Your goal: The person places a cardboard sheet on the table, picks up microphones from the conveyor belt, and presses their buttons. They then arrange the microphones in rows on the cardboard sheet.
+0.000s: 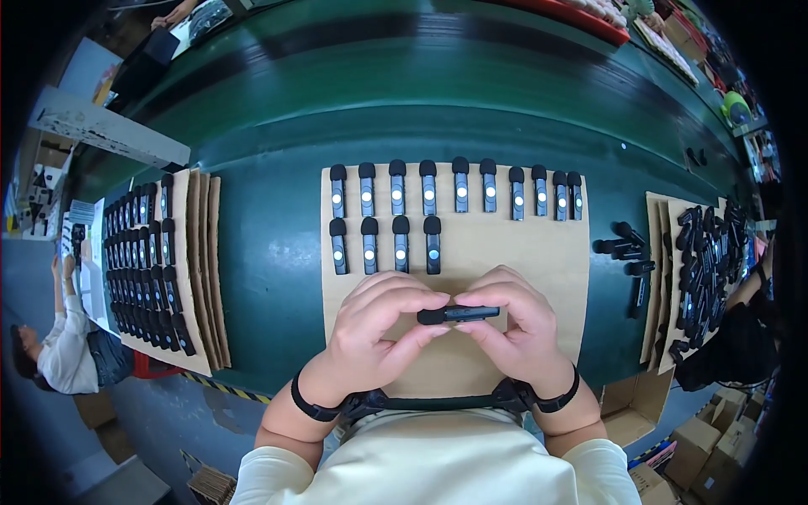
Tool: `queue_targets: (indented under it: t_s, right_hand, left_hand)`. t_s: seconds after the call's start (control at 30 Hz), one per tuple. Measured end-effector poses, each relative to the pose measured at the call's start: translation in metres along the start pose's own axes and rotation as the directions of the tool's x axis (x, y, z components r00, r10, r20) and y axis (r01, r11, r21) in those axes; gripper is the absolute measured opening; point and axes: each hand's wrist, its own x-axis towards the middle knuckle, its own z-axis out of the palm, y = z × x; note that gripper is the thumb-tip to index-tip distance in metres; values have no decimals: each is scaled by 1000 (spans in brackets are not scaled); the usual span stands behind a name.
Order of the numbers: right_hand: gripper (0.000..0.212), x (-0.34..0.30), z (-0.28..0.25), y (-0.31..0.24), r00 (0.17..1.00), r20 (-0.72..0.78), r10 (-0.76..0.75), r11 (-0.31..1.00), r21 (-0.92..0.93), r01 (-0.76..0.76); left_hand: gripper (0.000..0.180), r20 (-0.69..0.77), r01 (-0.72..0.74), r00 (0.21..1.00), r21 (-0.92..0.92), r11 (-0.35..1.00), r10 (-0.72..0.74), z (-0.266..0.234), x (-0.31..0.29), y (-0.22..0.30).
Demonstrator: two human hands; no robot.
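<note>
Between my two hands, a small black clip-on wireless microphone lies sideways, its foam cap toward the left. My left hand pinches it near the foam cap with thumb and fingertips. On the body's side, my right hand grips it the same way. Beneath them is a brown cardboard sheet. Farther up that sheet stand two rows of similar microphones, foam caps pointing away from me, most with a bright round spot on the body. The shorter row ends at one microphone whose spot is bluish.
At left, stacked cardboard sheets carry rows of microphones. To the right, another board holds a heap of microphones, with several loose ones beside it. A green conveyor runs beyond the table. Other people sit at both sides.
</note>
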Motion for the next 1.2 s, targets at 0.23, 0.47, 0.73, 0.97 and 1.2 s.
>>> queue_targets:
  t_s: [0.23,0.47,0.73,0.97,1.2]
  right_hand:
    - [32,0,-2,2,988,13,-157,976,-153,157]
    - [36,1,-1,-2,985,-24,-172,966,-199,164]
    - [37,1,-1,-2,978,-19,-206,952,-236,196]
    - [35,1,-1,-3,979,-25,-204,949,-249,191]
    - [32,1,1,0,976,-21,-217,955,-213,208]
  left_hand:
    - [30,44,90,995,-48,995,-88,2,2,2]
    - [29,22,-2,1000,36,999,1,4,4,1]
    - [30,26,-58,998,74,996,56,3,3,1]
    - [30,26,-62,998,71,996,60,3,3,1]
    - [28,45,35,998,50,998,-37,3,4,6]
